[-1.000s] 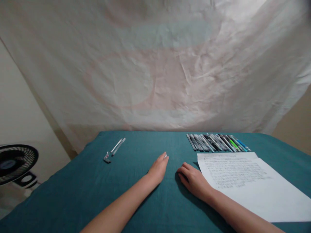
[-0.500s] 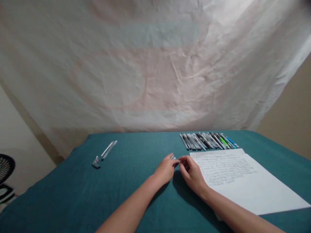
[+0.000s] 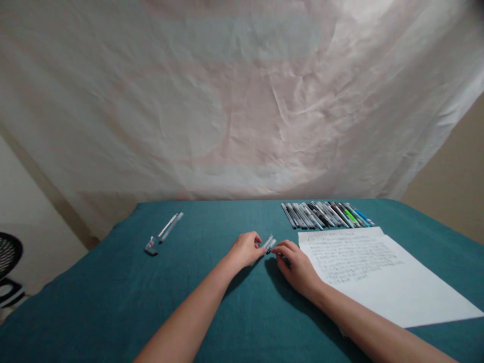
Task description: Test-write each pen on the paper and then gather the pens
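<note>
At the middle of the teal tablecloth, my left hand [image 3: 245, 248] is curled round one end of a clear pen [image 3: 269, 243]. My right hand [image 3: 297, 263] pinches the pen's other end with thumb and fingers. Both hands rest low on the cloth and nearly touch. A white sheet of paper [image 3: 378, 275] with handwritten lines lies just right of my right hand. Beyond it, a row of several pens [image 3: 325, 214], mostly black and grey with a green and a blue one, lies side by side near the far edge.
Two clear pens [image 3: 170, 226] and a small dark cap or clip [image 3: 151, 247] lie at the far left of the table [image 3: 113, 302]. A wrinkled white sheet [image 3: 242, 101] hangs behind. Part of a black fan [image 3: 7, 252] shows at the left edge.
My two hands lay apart on the cloth; they came together at the middle and now both grip the clear pen. The view shifted a little to the right.
</note>
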`<act>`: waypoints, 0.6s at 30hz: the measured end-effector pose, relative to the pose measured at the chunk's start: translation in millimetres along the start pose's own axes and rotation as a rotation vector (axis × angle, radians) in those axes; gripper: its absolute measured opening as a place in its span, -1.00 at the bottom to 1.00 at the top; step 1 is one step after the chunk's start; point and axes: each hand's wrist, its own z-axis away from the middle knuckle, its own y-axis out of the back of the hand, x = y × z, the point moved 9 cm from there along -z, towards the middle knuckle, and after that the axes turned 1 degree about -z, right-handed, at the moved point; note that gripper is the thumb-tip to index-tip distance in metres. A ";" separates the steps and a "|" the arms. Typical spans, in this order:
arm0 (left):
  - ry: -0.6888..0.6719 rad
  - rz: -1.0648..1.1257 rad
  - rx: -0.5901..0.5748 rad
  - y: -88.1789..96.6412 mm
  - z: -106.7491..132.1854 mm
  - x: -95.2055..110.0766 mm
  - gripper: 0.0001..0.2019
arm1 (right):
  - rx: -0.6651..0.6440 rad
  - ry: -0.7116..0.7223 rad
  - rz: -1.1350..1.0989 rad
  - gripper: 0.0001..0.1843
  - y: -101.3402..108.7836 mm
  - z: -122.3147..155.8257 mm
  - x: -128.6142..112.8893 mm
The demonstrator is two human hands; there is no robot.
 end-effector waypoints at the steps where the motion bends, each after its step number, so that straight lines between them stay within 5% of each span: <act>1: 0.009 -0.019 -0.016 -0.6 1.2 0.7 -0.71 | -0.010 0.031 0.019 -0.75 -0.9 0.2 -3.7; 12: 0.132 -0.239 -0.064 5.6 13.6 8.7 -0.81 | -0.054 0.108 0.055 -0.72 -3.3 2.2 -14.3; 18: 0.187 -0.186 -0.042 7.9 15.2 9.1 -0.81 | -0.059 0.099 0.045 -0.72 -4.8 2.9 -12.7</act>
